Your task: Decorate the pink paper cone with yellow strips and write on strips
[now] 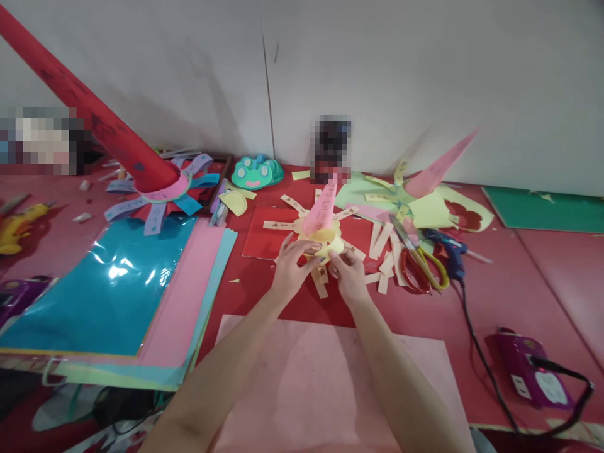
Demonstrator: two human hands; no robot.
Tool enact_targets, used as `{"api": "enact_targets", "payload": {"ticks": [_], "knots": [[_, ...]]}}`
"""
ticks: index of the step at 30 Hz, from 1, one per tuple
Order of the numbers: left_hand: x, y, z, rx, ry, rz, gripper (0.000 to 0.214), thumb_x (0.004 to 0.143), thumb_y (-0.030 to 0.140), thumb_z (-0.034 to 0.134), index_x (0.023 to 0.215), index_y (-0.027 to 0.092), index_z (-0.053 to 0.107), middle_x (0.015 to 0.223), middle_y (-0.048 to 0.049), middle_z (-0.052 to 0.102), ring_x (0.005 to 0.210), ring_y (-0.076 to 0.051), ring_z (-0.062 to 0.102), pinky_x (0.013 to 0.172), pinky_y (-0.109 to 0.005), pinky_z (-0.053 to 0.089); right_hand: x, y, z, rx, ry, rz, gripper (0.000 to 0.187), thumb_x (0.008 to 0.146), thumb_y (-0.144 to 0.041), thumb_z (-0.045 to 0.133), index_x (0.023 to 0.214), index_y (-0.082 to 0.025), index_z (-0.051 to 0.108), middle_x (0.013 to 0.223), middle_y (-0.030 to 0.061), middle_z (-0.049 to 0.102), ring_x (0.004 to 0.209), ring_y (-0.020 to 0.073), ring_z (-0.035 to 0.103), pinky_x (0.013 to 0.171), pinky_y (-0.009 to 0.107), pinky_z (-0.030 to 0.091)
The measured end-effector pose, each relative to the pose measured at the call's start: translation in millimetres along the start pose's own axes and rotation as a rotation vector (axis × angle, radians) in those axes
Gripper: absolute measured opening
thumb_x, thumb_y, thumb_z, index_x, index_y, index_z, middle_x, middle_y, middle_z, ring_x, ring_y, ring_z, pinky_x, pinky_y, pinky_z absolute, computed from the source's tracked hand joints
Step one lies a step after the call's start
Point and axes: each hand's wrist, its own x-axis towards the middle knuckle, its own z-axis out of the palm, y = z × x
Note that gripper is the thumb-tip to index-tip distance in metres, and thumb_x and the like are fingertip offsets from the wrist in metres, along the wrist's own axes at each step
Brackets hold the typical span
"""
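Note:
Between both hands is a curled yellow paper strip [329,242], bent into a ring-like band. My left hand [293,264] pinches its left side, and my right hand [348,270] grips its lower right. Just behind the strip stands a pink paper cone [322,211] with writing on it. Around the cone lies a pale scalloped paper piece, with cream paper strips [278,225] marked with stars spreading outward. A red sheet [262,236] lies beneath these. Part of the strip is hidden by my fingers.
Loose cream strips [381,239], scissors [427,267] and a blue glue gun [450,251] lie right. Its cord runs to a purple power box [533,368]. Coloured sheets [108,283] and a tall red cone [108,132] stand left. A second pink cone [443,163] and frog cutout [257,173] are behind.

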Motion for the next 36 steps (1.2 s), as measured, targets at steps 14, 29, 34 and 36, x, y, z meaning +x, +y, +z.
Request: {"api": "enact_targets", "payload": {"ticks": [14, 29, 34, 36], "knots": [[2.0, -0.4, 1.6, -0.033, 0.026, -0.078, 0.011, 0.079, 0.03, 0.06, 0.089, 0.025, 0.063, 0.088, 0.0012, 0.07, 0.082, -0.014, 0.064, 0.105, -0.046, 0.031, -0.9, -2.1, 3.0, 0.005, 0.015, 0.003, 0.024, 0.064, -0.038, 0.069, 0.073, -0.018, 0.059, 0.049, -0.0083, 0.041, 0.041, 0.0034, 0.033, 0.039, 0.02, 0.026], [3.1, 3.3, -0.8, -0.028, 0.001, -0.105, 0.005, 0.077, 0.025, 0.062, 0.082, 0.024, 0.063, 0.085, 0.002, 0.07, 0.083, -0.015, 0.063, 0.103, -0.044, 0.032, -2.3, 1.9, 3.0, 0.005, 0.053, -0.012, 0.03, 0.065, -0.042, 0.068, 0.059, -0.018, 0.05, 0.045, -0.0082, 0.04, 0.04, 0.0042, 0.035, 0.039, 0.02, 0.028], [2.9, 2.6, -0.9, -0.049, 0.009, -0.132, 0.007, 0.078, 0.029, 0.06, 0.076, 0.023, 0.062, 0.08, 0.002, 0.069, 0.083, -0.015, 0.063, 0.103, -0.045, 0.033, -3.4, 3.1, 3.7, -0.033, 0.043, -0.027, 0.028, 0.067, -0.043, 0.066, 0.063, -0.017, 0.054, 0.045, -0.008, 0.04, 0.04, 0.0043, 0.035, 0.039, 0.019, 0.029], [3.0, 1.4, -0.5, -0.073, 0.009, -0.158, 0.007, 0.078, 0.029, 0.06, 0.076, 0.023, 0.063, 0.08, 0.0017, 0.069, 0.082, -0.016, 0.063, 0.103, -0.045, 0.033, -5.0, 1.6, 5.1, -0.058, 0.041, -0.013, 0.027, 0.066, -0.043, 0.067, 0.071, -0.017, 0.058, 0.048, -0.0075, 0.043, 0.042, 0.0046, 0.036, 0.039, 0.019, 0.03]]}}
